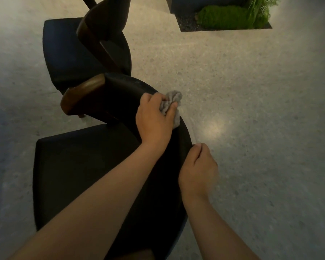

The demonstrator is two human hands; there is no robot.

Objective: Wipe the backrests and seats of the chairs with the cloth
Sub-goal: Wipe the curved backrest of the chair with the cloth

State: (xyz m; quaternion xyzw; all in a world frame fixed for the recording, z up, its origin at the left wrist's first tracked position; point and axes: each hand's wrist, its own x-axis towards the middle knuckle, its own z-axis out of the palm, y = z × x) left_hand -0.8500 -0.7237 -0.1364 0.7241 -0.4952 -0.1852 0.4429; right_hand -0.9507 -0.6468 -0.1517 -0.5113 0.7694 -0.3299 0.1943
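A black chair stands right below me, its curved black backrest (pixel 124 91) ending in a brown wooden arm (pixel 83 96) and its black seat (pixel 79 166) to the left. My left hand (pixel 154 119) grips a bunched grey cloth (pixel 172 102) and holds it against the top of the backrest. My right hand (pixel 199 169) sits lower on the backrest's outer edge, fingers curled round the rim. A second black chair (pixel 68 53) with a wooden back stands farther off, upper left.
Speckled stone floor (pixel 251 109) stretches to the right. At the top right a sunken planter (pixel 227 17) holds moss and ferns, with a dark block behind it.
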